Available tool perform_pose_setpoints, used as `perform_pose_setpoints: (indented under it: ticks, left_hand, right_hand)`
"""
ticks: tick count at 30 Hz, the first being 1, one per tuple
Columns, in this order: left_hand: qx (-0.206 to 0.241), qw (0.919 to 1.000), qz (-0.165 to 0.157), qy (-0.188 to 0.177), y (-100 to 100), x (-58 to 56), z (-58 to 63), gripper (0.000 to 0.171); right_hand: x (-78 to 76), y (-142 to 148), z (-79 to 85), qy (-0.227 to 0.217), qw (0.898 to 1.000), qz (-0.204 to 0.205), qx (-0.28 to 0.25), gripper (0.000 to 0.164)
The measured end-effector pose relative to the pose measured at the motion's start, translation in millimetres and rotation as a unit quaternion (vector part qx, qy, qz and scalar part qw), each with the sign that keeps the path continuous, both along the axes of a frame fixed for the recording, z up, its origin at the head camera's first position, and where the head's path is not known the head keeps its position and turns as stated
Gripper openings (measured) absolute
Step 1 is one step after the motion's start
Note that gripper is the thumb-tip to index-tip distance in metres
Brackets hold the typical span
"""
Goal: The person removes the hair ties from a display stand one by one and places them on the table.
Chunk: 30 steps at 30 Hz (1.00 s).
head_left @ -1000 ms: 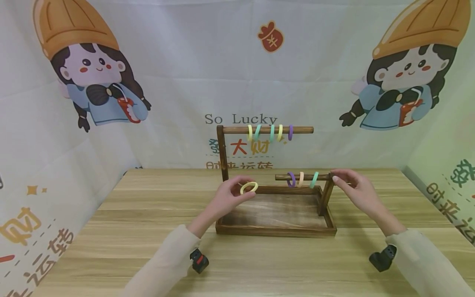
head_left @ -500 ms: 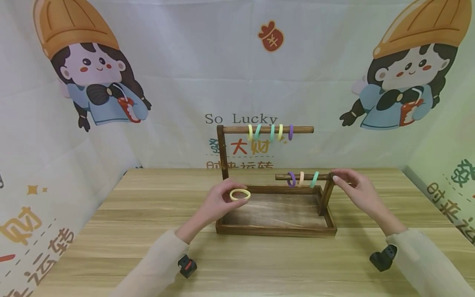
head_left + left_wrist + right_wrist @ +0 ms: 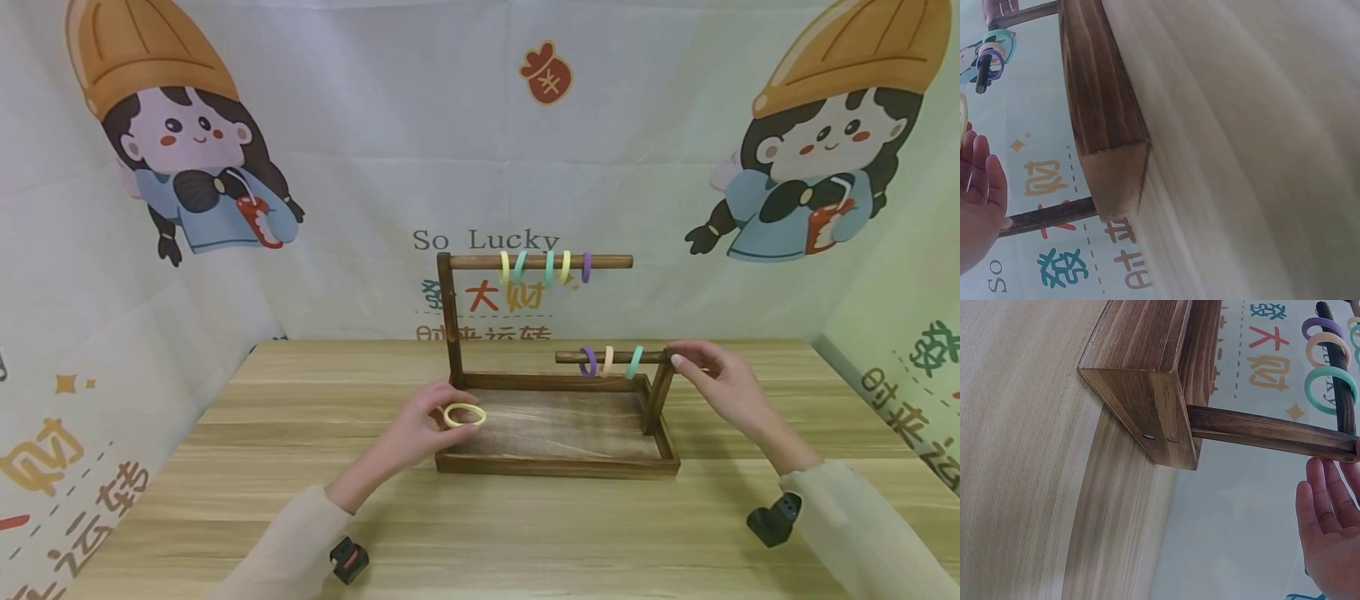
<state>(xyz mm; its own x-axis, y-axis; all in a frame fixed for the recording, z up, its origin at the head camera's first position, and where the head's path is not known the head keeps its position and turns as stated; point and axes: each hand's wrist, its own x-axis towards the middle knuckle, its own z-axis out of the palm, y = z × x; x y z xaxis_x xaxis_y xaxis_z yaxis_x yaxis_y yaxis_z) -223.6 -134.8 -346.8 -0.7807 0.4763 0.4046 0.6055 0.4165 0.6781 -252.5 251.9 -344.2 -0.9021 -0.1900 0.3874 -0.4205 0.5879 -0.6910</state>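
Observation:
Between thumb and fingers my left hand (image 3: 408, 429) pinches a pale yellow ring (image 3: 484, 415), held flat over the left end of a dark wooden stand's tray (image 3: 555, 421). In the left wrist view, only part of that hand (image 3: 979, 194) and a sliver of the ring (image 3: 963, 122) show. My right hand (image 3: 716, 387) grips the top of the stand's short post (image 3: 660, 400). Purple (image 3: 582, 367), peach (image 3: 607, 363) and teal (image 3: 635, 363) rings hang on the lower bar. The upper bar (image 3: 615, 262) carries several yellow, teal and purple rings.
The stand rests on a wood-grain table (image 3: 555, 533), with its tall post (image 3: 450, 321) rising on the left. A printed cloth (image 3: 360, 167) hangs behind and at both sides. Each wrist wears a small black camera, at left (image 3: 349, 560) and right (image 3: 775, 521).
My left hand has moved left and down, towards me, carrying the yellow ring, which has turned flatter. The right hand stays on the post, and the hung rings have not moved.

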Motion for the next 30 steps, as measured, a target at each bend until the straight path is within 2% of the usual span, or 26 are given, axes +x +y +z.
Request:
perform_pose_setpoints:
  ticks: [4, 7, 14, 21, 30]
  left_hand:
    - [-0.005, 1.0, 0.004, -0.003, -11, -8.0, -19.7, 0.029]
    - [-0.019, 0.9997, 0.009, -0.009, -15, -2.7, -19.0, 0.028]
    - [-0.03, 0.9995, -0.01, -0.003, -19, 19.7, -3.7, 0.026]
    - [-0.067, 0.9977, -0.008, 0.0, -35, 8.8, -31.2, 0.031]
    - [-0.082, 0.9962, -0.023, -0.02, -47, 13.4, -40.2, 0.03]
  right_hand:
    - [0.5, -1, 1.0, -0.003, 1.0, 0.0, -0.001, 0.036]
    - [0.8, -1, 1.6, -0.006, 1.0, 0.0, 0.0, 0.037]
    - [0.2, -1, 1.4, -0.006, 1.0, -0.002, 0.001, 0.037]
    - [-0.5, 0, 1.0, 0.0, 1.0, 0.0, 0.003, 0.036]
    - [-0.1, 0, 0.9, -0.008, 1.0, 0.002, -0.002, 0.037]
